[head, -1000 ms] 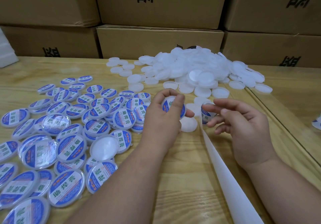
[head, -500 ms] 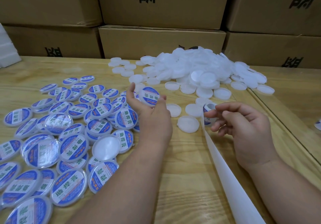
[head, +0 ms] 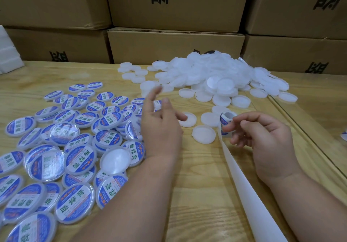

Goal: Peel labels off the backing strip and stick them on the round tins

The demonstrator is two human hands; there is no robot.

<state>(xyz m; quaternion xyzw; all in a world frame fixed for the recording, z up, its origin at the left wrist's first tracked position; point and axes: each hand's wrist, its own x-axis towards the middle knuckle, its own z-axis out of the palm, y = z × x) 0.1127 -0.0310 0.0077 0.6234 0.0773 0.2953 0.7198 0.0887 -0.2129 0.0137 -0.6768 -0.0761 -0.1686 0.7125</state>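
Left hand (head: 161, 129) spread and empty beside the labelled tins (head: 78, 159); right hand (head: 262, 138) loosely curled, fingertips at the label roll (head: 226, 118) and backing strip (head: 242, 181).

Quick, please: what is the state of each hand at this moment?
Left hand: open, fingers spread, holding nothing.
Right hand: fingers loosely curled beside the label roll; whether it pinches anything cannot be told.

助焊膏 on labelled tins (head: 135, 152)

One head camera is looking forward and down across the table (head: 197, 176), sitting close over both forearms, with the boxes (head: 174, 44) standing at the far edge. No second view is overlapping it.
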